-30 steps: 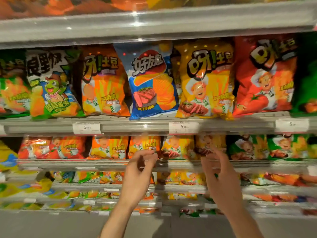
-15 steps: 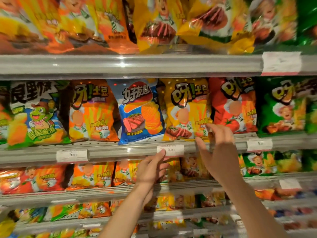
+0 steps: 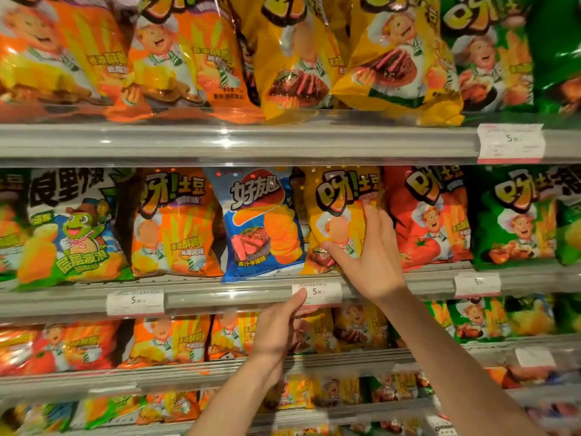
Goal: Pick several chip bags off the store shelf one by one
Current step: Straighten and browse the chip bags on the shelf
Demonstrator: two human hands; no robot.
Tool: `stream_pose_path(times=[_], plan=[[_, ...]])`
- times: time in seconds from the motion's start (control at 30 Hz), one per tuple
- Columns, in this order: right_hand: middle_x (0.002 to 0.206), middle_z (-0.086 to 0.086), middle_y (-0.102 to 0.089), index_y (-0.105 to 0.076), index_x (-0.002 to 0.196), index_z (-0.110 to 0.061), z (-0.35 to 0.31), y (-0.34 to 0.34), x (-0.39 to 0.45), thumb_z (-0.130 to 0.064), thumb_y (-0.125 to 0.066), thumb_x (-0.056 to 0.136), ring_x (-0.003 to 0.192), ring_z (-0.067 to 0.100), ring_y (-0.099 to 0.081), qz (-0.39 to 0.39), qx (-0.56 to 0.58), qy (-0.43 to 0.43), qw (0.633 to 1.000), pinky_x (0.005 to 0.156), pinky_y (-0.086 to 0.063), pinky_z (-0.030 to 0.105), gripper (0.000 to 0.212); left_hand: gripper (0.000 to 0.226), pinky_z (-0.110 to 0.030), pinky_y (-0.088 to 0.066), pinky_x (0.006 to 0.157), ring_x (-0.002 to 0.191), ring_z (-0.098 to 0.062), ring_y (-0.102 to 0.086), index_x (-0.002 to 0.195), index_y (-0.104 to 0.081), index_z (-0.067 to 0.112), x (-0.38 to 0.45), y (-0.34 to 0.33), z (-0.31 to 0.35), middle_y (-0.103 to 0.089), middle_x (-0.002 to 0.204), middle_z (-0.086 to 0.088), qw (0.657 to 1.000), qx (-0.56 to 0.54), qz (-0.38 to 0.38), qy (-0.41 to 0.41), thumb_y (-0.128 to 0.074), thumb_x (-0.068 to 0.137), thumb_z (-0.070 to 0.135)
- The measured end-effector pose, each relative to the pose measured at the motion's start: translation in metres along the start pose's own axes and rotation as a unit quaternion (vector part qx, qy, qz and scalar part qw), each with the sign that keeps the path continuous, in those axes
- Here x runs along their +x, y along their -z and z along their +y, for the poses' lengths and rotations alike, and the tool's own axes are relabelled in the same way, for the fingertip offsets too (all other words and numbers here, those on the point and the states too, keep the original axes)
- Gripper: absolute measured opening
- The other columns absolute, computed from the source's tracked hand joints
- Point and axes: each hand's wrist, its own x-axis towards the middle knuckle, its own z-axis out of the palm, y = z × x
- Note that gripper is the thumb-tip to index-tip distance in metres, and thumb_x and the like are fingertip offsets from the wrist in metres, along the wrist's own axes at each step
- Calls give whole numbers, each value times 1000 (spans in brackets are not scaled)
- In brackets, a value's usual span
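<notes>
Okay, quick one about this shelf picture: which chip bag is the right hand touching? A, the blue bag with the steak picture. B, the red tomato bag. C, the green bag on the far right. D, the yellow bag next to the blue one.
D: the right hand lies spread on the front of the yellow bag, between the blue bag and the red bag, touching neither.

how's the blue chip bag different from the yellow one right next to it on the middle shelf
The blue bag shows ridged chips and a steak, while the yellow bag shows a cartoon chef. The blue bag stands untouched; the right hand is spread on the yellow bag's front. The blue bag's bottom juts forward to the shelf edge, while the yellow bag sits further back. Both stand upright side by side on the same shelf.
</notes>
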Motion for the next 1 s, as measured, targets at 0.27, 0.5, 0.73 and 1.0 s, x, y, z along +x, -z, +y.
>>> stream_pose_path(times=[0.27, 0.5, 0.73, 1.0], plan=[[142, 27, -40, -42, 144, -9, -30, -3, 10, -53, -67, 87, 137, 43, -33, 91, -147, 145, 974, 114, -26, 57, 76, 57, -33, -44, 62, 68, -23, -60, 104, -74, -7, -2, 0, -1, -71, 83, -19, 1000, -15, 4, -19, -83, 78, 43], [129, 16, -57, -49, 142, -12, -82, -11, 33, -49, -63, 93, 123, 36, -50, -41, -106, 204, 972, 102, -41, 42, 62, 38, -27, -42, 56, 62, -19, -56, 84, -71, 9, -4, 1, 1, -57, 69, -11, 1000, 3, -14, -25, -84, 78, 44], [139, 20, -53, 0, 160, -17, -105, -25, 49, -82, -59, 74, 122, 37, -56, -170, -118, 134, 969, 96, -50, 40, 124, 37, -34, -41, 72, 62, -18, -54, 61, -58, 25, -4, 2, -1, -51, 58, -3, 999, 11, -21, -28, -83, 80, 44], [133, 19, -57, -20, 156, -14, -103, -24, 51, -72, -59, 83, 113, 40, -62, -113, -123, 110, 980, 86, -53, 43, 101, 33, -32, -42, 67, 60, -17, -56, 66, -59, 23, -6, 2, 1, -53, 67, -8, 999, 9, -28, -36, -82, 81, 41]])
